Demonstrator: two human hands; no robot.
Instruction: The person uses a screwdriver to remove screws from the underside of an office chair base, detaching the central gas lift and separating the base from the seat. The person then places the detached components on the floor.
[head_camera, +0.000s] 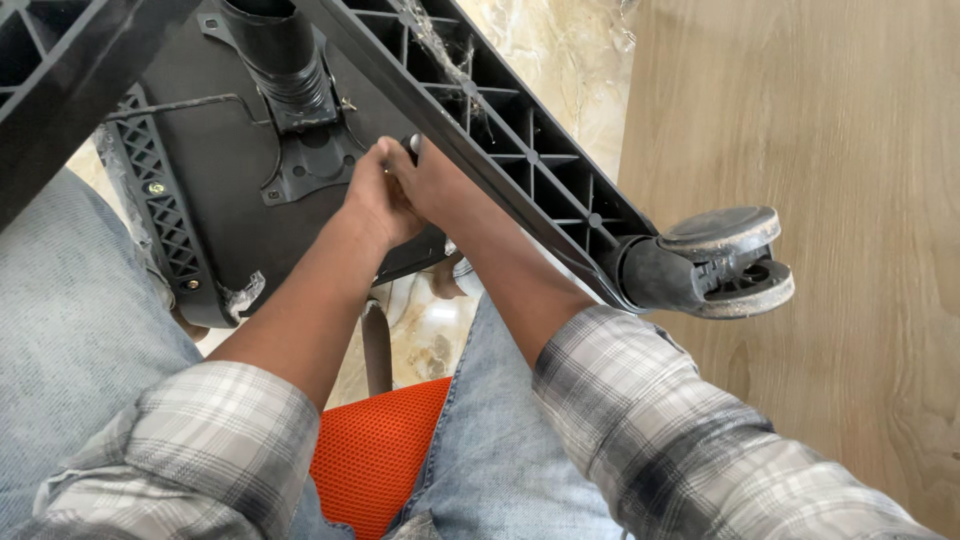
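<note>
1. We curl our left hand (375, 195) against the underside of the overturned chair seat (225, 170), which lies far left across our lap.
2. Our right hand (432, 180) pinches a small metal piece (414, 143) beside it.
3. The ribbed base leg (520, 150) crosses over our right wrist, ending in a caster (725, 262) at the right.

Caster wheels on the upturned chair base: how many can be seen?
1. The caster wheel sits at the end of the base leg, at right above the wooden surface. Others may lie outside the frame.
</note>
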